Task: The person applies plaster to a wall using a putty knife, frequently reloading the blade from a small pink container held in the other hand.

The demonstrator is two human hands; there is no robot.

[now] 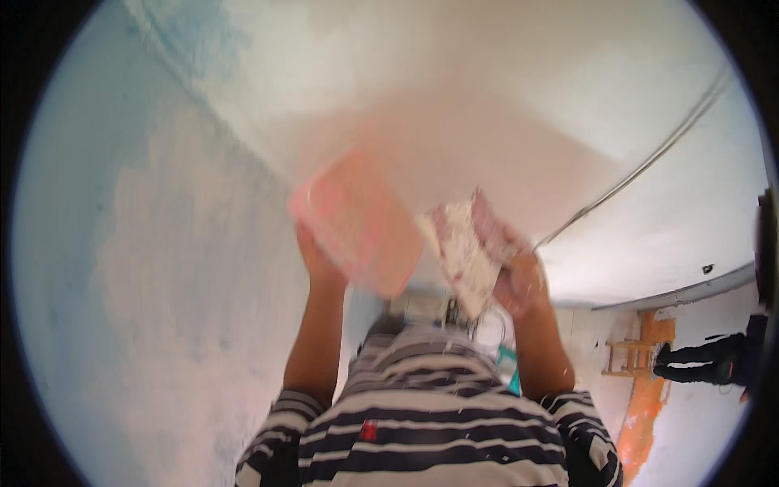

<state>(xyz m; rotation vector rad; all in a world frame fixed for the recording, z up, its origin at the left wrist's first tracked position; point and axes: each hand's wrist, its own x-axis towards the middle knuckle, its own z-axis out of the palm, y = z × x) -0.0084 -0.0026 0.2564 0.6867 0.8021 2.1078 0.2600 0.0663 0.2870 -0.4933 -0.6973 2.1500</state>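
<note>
My left hand (315,250) grips a pink rectangular plastic tub (363,226) by its left side. The tub is tilted, smeared with pale material and blurred by motion. Just right of it, my right hand (523,280) is closed round a flat scraper (464,256) thickly coated in whitish putty. Whitish stuff also coats the fingers of that hand. A small gap separates the scraper's left edge from the tub. Both are raised before my striped shirt, close to a pale surface (487,97); whether either touches it, I cannot tell.
On the left runs a blue wall with whitish patches (178,268). A cable (641,170) crosses the pale surface at right. A wooden stool (625,357) stands low on the right, near another person in dark trousers (702,361). Teal material (510,361) shows beside my body.
</note>
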